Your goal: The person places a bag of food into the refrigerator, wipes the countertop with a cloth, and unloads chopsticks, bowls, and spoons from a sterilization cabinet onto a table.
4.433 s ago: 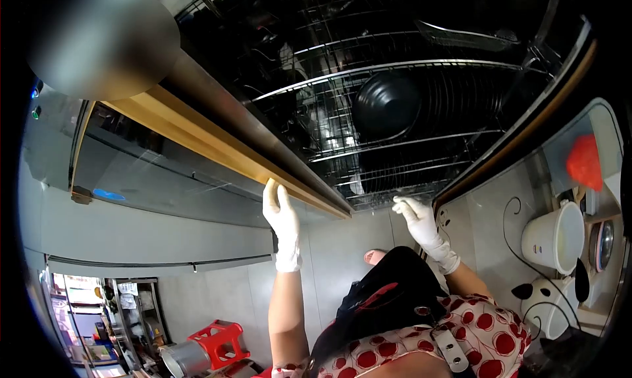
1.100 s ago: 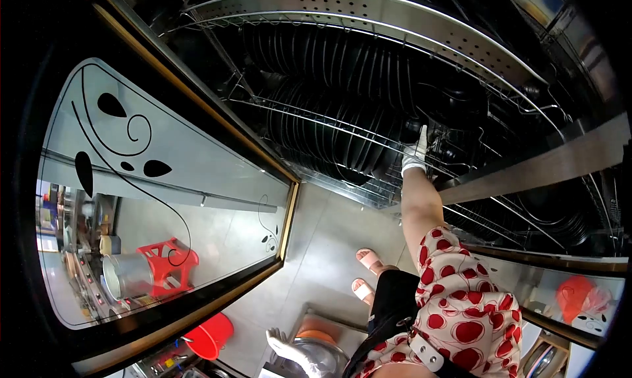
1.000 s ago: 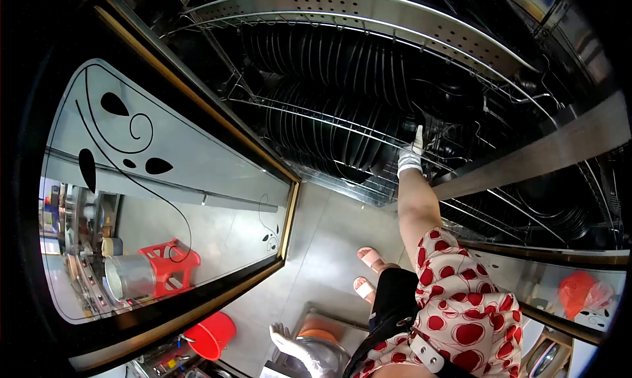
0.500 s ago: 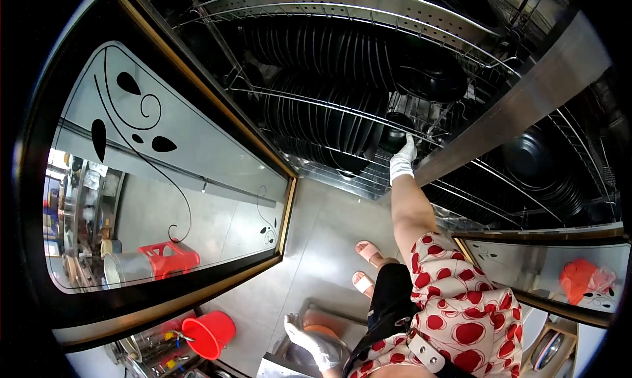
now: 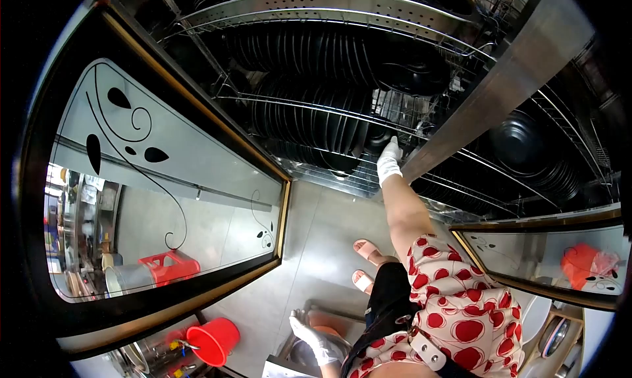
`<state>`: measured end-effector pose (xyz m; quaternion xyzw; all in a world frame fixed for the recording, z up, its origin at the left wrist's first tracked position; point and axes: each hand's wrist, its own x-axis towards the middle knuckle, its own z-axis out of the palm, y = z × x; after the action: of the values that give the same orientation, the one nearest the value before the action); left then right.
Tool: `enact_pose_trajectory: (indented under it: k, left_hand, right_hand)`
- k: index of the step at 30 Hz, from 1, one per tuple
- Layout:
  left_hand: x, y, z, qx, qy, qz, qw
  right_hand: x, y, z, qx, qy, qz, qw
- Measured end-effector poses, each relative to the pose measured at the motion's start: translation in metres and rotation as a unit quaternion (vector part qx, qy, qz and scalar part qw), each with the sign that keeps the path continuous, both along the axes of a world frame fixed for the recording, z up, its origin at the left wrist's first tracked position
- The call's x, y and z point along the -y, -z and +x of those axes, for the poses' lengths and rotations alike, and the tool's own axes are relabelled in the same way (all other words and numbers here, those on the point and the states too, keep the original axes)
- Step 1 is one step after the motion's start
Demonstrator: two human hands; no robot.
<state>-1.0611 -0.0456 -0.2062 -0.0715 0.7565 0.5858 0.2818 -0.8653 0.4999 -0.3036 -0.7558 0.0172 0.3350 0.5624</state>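
In the head view, my right hand (image 5: 389, 159), in a white glove, reaches into a wire rack. Its fingers are closed at the near edge of a small black bowl (image 5: 376, 137), which leans beside the end of a row of upright black plates (image 5: 309, 118); the fingertips are partly hidden. Low in the view my left hand (image 5: 309, 335), also gloved in white, is held over a metal basin (image 5: 304, 353). Its fingers are stretched out and it holds nothing.
A mirrored cabinet door (image 5: 164, 180) stands open on the left, another (image 5: 540, 259) on the right. A steel post (image 5: 500, 81) crosses in front of the racks. More black bowls (image 5: 517, 141) are stacked beyond it. A red bucket (image 5: 214, 342) stands at lower left.
The view has shifted a little, moving the racks left and slightly down in the picture. My right hand stays at the small black bowl, and the left stays low with its fingers stretched.
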Motion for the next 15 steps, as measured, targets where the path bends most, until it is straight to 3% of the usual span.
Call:
enact_pose_trajectory:
  k: [3,4,7,10,11,13,15]
  left_hand:
    - [-0.013,-0.007,0.005,-0.010,0.023,-0.007,1.000]
    - [-0.005,0.012,-0.002,-0.011,0.044,-0.002,0.999]
    - [-0.022,0.001,0.005,0.009,0.034,0.034,0.999]
    - [-0.033,0.003,0.007,0.016,0.052,0.033,0.998]
    - [-0.036,0.003,0.008,0.020,0.055,0.032,0.998]
    - [-0.052,-0.015,0.013,0.018,0.084,0.012,0.996]
    - [-0.059,-0.013,0.013,0.023,0.101,0.004,0.995]
  right_hand:
    - [0.000,0.032,-0.004,0.136,-0.083,-0.059,0.985]
    - [0.008,0.024,-0.010,0.178,-0.105,-0.060,0.977]
    - [0.051,-0.010,-0.013,0.222,-0.235,0.005,0.946]
    - [0.118,-0.042,-0.001,0.145,-0.411,0.111,0.893]
    - [0.145,-0.060,0.007,0.083,-0.482,0.145,0.860]
    - [0.194,-0.106,0.040,0.107,-0.643,0.192,0.734]
    - [0.222,-0.169,0.081,0.230,-0.717,0.121,0.646]
